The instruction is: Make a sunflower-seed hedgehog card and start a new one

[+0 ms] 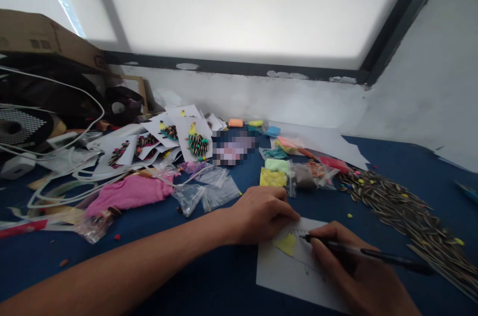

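A white sheet of paper (282, 276) lies on the blue cloth, with a pencil-like line drawing and a flat patch of yellow clay (286, 245) on it. My left hand (263, 214) presses on the sheet's upper left part, its fingers curled and partly hidden. Gripped between the fingers of my right hand (354, 266) is a black pen (373, 255). Its tip touches or hovers just over the drawing, right of the yellow patch; I cannot tell which. Part of the sheet is covered by my right hand.
Sunflower seeds (396, 206) lie heaped at the right. Bagged coloured clay (274, 176) sits beyond my hands. Finished seed-and-clay hedgehog cards (194, 139) are piled at the back left, near pink clay (130, 191), white cables (41, 196) and a cardboard box (45, 35). A wall stands behind.
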The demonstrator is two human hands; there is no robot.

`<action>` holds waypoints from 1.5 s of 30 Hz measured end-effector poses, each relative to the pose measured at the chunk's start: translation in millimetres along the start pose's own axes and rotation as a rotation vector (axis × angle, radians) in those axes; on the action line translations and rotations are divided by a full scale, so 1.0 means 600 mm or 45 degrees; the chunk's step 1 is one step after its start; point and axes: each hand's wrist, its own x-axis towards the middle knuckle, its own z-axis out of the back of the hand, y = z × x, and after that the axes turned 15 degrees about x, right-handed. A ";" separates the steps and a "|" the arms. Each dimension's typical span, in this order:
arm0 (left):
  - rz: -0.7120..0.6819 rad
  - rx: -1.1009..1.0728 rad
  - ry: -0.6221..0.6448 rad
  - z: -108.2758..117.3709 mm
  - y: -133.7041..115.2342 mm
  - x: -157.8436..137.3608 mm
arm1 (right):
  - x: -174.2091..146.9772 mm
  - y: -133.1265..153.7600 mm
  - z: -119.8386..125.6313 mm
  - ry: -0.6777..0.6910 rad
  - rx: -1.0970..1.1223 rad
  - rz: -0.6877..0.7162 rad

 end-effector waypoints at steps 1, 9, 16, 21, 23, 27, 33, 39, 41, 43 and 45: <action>-0.002 -0.001 -0.007 -0.001 0.000 0.000 | 0.000 -0.001 0.000 0.010 -0.002 0.003; 0.001 -0.009 -0.014 0.000 0.000 -0.001 | 0.001 -0.001 0.003 0.028 -0.027 0.009; -0.003 -0.025 -0.030 -0.003 0.002 0.000 | -0.001 -0.002 0.000 0.021 -0.030 0.032; -0.002 -0.025 -0.028 -0.002 0.000 -0.002 | 0.007 -0.008 0.017 0.112 -0.061 0.008; -0.006 -0.027 -0.031 -0.001 0.000 -0.002 | 0.009 -0.007 0.023 0.148 -0.065 -0.011; -0.006 -0.027 -0.035 -0.001 0.000 -0.002 | 0.002 0.001 0.016 0.000 -0.006 -0.086; -0.020 -0.034 -0.048 -0.005 0.002 -0.004 | -0.007 0.000 0.002 -0.021 0.001 -0.070; -0.012 -0.022 -0.046 -0.004 0.002 -0.002 | -0.002 0.001 0.004 -0.022 0.005 -0.022; -0.006 -0.020 -0.032 -0.002 0.001 -0.001 | -0.002 0.002 0.005 -0.021 -0.019 -0.013; 0.001 -0.013 -0.018 -0.001 0.000 -0.001 | -0.002 0.003 0.004 -0.018 -0.033 -0.009; 0.005 -0.002 -0.005 0.000 -0.001 0.000 | -0.004 0.005 0.003 -0.020 -0.029 -0.018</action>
